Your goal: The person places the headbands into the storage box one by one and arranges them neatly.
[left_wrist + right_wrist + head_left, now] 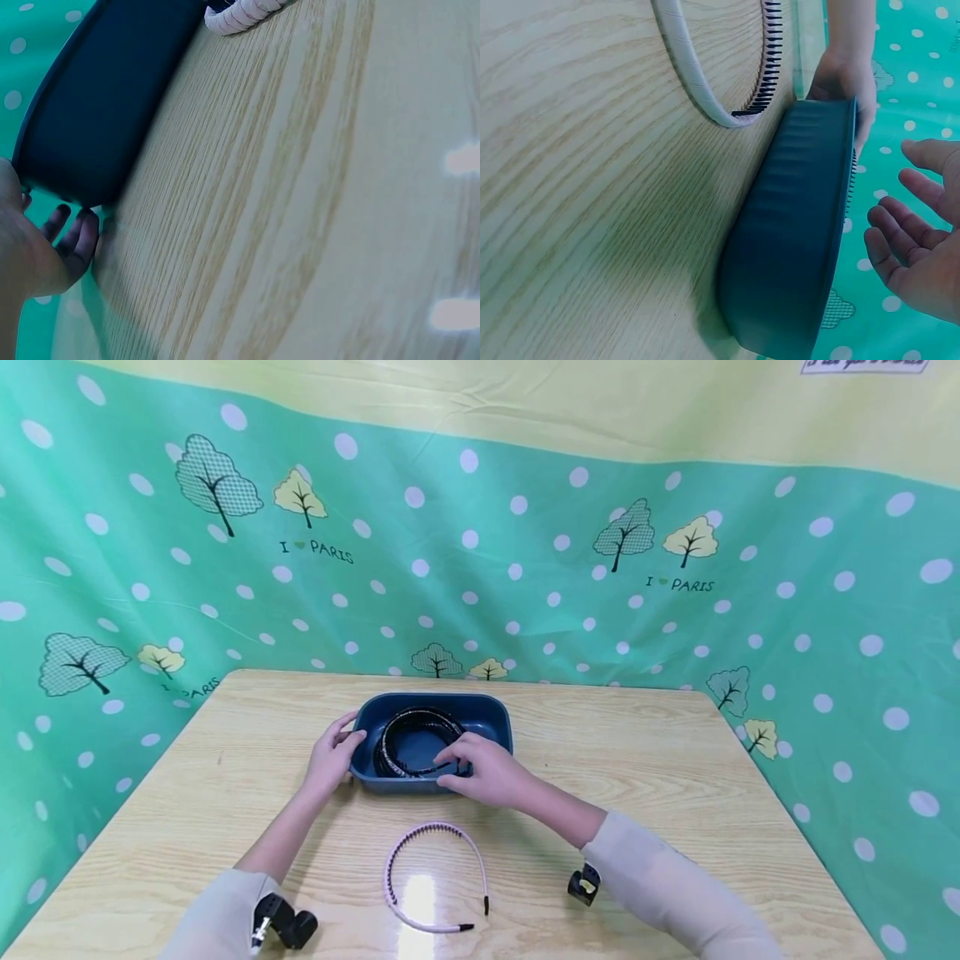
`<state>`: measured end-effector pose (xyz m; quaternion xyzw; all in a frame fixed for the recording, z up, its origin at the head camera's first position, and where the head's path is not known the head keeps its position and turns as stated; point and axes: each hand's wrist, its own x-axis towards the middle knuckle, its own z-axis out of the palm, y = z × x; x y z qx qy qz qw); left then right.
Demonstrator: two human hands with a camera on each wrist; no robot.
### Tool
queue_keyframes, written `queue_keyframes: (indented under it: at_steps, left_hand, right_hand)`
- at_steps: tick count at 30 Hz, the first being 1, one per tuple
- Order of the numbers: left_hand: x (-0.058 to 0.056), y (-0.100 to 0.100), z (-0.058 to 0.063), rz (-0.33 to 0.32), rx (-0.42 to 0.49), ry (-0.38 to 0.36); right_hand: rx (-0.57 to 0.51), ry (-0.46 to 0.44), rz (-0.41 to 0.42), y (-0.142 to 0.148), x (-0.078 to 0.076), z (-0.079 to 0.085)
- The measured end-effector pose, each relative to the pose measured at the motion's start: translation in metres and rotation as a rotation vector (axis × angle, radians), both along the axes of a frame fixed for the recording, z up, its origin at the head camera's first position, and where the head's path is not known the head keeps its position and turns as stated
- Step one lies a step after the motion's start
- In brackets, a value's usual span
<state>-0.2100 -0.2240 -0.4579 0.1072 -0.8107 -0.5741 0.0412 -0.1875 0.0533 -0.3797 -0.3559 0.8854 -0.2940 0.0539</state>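
Observation:
A dark blue rectangular plastic bin (408, 786) stands on the table, with several black headbands (386, 747) lying nested inside it. At the bin's left end my left hand (332, 756) grips the rim, thumb over the edge and fingers against the outer wall. My right hand (486, 770) hovers over the front right part of the bin; in the right wrist view its fingers (907, 232) are loosely spread with nothing between them. It partly hides the headbands in the head view. In front of the bin lies a pale pink headband (392, 868) with black comb teeth and black tips.
The light wood-grain table (637, 760) carries the bin and the pink headband. Behind it hangs a green polka-dot cloth (517, 577) with tree prints. Black camera mounts (285, 922) are worn at both wrists. Light glares off the tabletop near the pink headband.

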Motion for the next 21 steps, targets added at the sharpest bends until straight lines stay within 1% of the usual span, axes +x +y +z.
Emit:
queue_keyframes:
  at_steps: [7, 15, 21]
  left_hand:
    - [-0.001, 0.002, 0.000, 0.011, -0.011, 0.023]
    - [0.000, 0.001, 0.001, -0.001, -0.025, 0.025]
    - [-0.001, 0.000, 0.000, -0.006, -0.032, 0.022]
  right_hand:
    - [0.035, -0.020, 0.022, 0.005, 0.004, 0.000]
    - [0.061, -0.017, 0.043, 0.007, 0.011, -0.002]
    - [0.097, 0.012, 0.059, 0.006, 0.015, -0.004]
